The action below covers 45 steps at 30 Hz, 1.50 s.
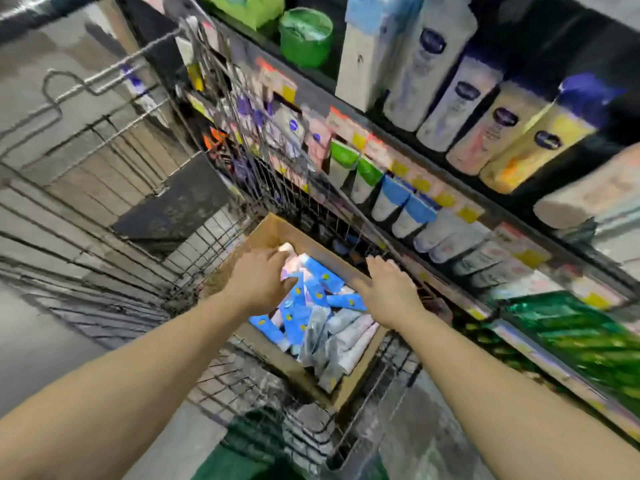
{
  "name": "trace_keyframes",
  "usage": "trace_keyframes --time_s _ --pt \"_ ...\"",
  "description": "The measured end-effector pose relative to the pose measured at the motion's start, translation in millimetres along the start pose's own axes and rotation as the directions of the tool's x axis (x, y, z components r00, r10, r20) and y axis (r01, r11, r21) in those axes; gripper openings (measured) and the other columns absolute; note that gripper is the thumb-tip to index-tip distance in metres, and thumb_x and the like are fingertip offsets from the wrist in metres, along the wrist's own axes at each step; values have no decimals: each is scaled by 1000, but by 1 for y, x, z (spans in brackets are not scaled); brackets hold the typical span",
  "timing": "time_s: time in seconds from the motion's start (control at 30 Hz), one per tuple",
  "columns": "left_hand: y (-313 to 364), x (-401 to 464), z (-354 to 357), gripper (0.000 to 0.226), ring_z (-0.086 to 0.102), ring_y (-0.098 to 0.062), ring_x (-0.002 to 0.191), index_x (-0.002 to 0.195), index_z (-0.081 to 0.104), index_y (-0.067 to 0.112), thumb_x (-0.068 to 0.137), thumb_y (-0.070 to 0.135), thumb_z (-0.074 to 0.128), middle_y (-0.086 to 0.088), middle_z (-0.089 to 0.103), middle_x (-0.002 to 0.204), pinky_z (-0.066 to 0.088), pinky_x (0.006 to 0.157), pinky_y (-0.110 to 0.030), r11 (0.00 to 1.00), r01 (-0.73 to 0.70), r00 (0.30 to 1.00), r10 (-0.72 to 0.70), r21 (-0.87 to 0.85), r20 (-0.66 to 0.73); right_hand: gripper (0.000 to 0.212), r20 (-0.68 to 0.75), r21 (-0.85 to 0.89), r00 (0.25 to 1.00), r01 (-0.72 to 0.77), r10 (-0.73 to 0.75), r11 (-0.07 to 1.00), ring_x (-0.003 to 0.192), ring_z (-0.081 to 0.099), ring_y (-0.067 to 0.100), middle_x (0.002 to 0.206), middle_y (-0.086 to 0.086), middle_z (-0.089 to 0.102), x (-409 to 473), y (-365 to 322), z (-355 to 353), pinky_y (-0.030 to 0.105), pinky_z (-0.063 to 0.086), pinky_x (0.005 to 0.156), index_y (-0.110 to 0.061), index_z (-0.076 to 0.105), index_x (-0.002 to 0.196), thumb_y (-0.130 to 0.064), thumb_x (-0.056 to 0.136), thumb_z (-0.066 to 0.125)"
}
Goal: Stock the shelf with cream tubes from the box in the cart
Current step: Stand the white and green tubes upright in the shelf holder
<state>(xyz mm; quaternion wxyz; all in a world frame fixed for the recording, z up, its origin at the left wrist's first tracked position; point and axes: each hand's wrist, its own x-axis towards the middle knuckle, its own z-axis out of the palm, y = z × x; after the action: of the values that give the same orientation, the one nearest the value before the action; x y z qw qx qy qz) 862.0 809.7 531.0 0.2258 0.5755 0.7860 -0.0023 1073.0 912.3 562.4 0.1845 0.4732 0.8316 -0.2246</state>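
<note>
Left hand [260, 276] reaching into box [266, 230] in cart [104, 216], fingers closing on cream tubes [311, 303]; right hand [389, 285] hovering flat, holding nothing. Box lying mostly full; shelf [467, 216] stocking mostly remaining.

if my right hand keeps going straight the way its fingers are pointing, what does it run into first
Probably the wire side of the cart. The right hand lies open over the far wall of the cardboard box, fingers pointing up and away toward the mesh, with the shelf behind it. Depth is hard to judge here.
</note>
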Motion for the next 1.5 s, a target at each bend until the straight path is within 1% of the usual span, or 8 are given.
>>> trace_keyframes --time_s 0.33,0.43,0.77,0.93,1.1,1.33,1.4,1.5 --pt "-4 17 84 61 52 -35 119 134 51 9 87 48 52 -15 59 129 43 97 -40 994 -23 983 41 -107 177 52 111 96 970 -229 219 969 146 21 25 158 6 26 5 38 57 41 26 114 -15 24 151 -32 103 35" --pt "6 25 113 55 49 -32 123 136 48 12 91 42 56 -13 55 133 40 99 -37 995 -25 973 46 -96 227 39 106 133 971 -226 213 965 128 42 30 141 11 44 11 49 78 39 39 98 -15 40 138 -26 101 39" --pt "23 33 180 46 45 -34 123 136 49 17 95 37 52 -9 55 132 39 98 -38 986 16 950 37 -165 311 54 234 102 957 -198 170 975 138 31 28 154 8 32 31 56 130 37 28 109 -15 24 151 -31 102 38" --pt "50 60 207 26 51 -35 101 100 62 13 90 35 54 -10 58 101 42 79 -39 990 -8 975 40 -144 220 45 97 -23 974 -203 204 979 134 35 20 146 -2 43 44 62 144 42 19 111 -24 35 144 -31 100 41" --pt "69 75 227 37 49 -32 106 101 67 22 87 53 54 -7 57 105 36 90 -40 997 -14 980 -2 78 197 43 57 -1 980 -193 193 981 135 30 16 143 -7 45 47 64 157 44 10 113 -27 38 143 -31 100 41" --pt "50 68 189 39 54 -22 73 64 52 16 87 47 52 -2 49 67 35 61 -30 991 126 903 -98 -39 418 39 25 34 987 -158 157 987 132 34 14 135 -8 50 39 56 148 43 13 112 -30 44 138 -33 99 41" --pt "30 55 170 38 47 -15 62 61 56 12 86 40 63 1 49 60 35 55 -27 866 371 816 -131 -336 562 35 31 81 988 -151 149 985 129 39 18 132 -4 53 41 51 140 40 22 107 -27 48 134 -30 99 42" --pt "15 32 138 22 52 -12 55 72 60 9 77 23 75 0 55 62 43 57 -25 278 698 701 -72 -660 710 32 151 264 976 -193 157 945 115 53 24 124 0 60 47 39 131 33 42 89 -22 55 125 -36 98 45"
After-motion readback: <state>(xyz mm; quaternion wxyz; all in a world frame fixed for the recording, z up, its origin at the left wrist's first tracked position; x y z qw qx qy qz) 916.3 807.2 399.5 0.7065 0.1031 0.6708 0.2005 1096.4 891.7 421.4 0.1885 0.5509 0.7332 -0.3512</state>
